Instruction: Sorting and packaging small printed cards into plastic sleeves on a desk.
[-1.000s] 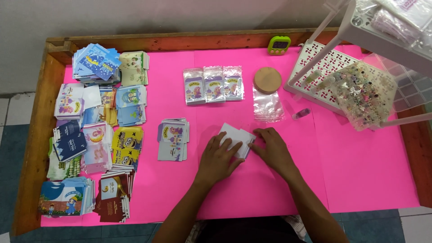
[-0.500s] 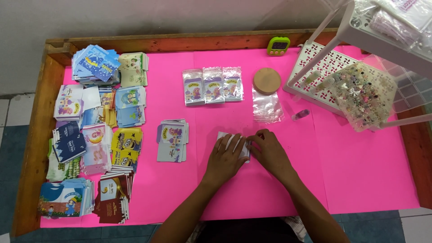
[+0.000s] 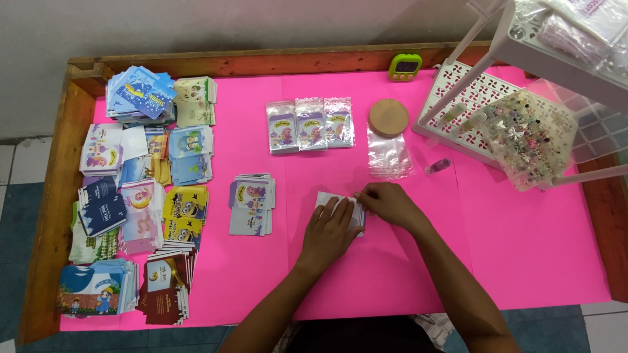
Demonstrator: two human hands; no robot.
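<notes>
Both hands have closed in over the small white folded paper card (image 3: 341, 204) near the pink table's (image 3: 523, 261) middle: left hand (image 3: 330, 232) pressing it flat, right hand (image 3: 386, 204) pinching its right edge. A slipping palm could skew the crease.

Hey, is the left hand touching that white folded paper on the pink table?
Touching. The head view shows the left hand lying flat on the white folded paper, covering most of it.
</notes>
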